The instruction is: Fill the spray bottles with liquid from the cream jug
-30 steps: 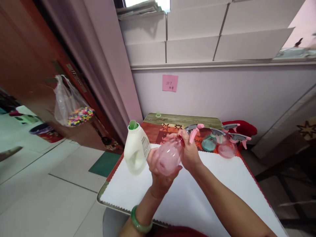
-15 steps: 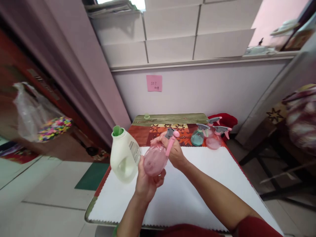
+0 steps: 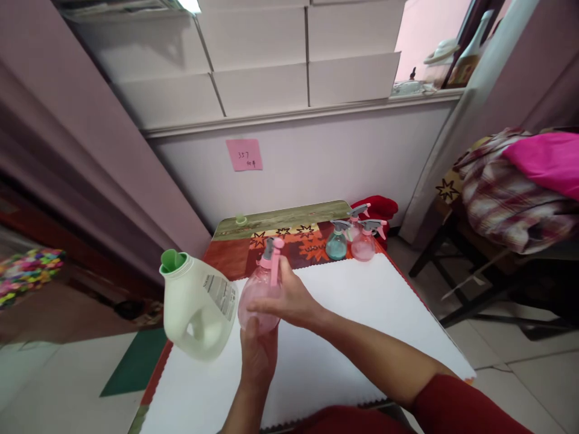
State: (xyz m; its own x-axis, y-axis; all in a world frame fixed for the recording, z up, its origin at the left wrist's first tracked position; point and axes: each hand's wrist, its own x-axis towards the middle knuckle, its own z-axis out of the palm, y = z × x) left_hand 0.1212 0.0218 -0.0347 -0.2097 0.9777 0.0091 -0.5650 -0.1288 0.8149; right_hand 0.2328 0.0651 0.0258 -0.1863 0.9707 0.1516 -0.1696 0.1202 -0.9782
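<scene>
A round pink spray bottle with a grey and pink trigger head is held nearly upright above the table's white sheet. My left hand grips it low, with the thumb on the front and the other fingers hidden behind. Around its right side closes my right hand, thumb across the body below the trigger. To the left stands a large pale green jug with a handle hole, its neck open and green inside.
At the table's back right stand a teal spray bottle, a pink spray bottle and another behind them. A small green cap lies at the back edge. Clothes are piled on a stool at the right.
My right hand has shifted from the trigger head down onto the bottle's body. The bottle has turned from tilted to nearly upright. The camera view has swung right.
</scene>
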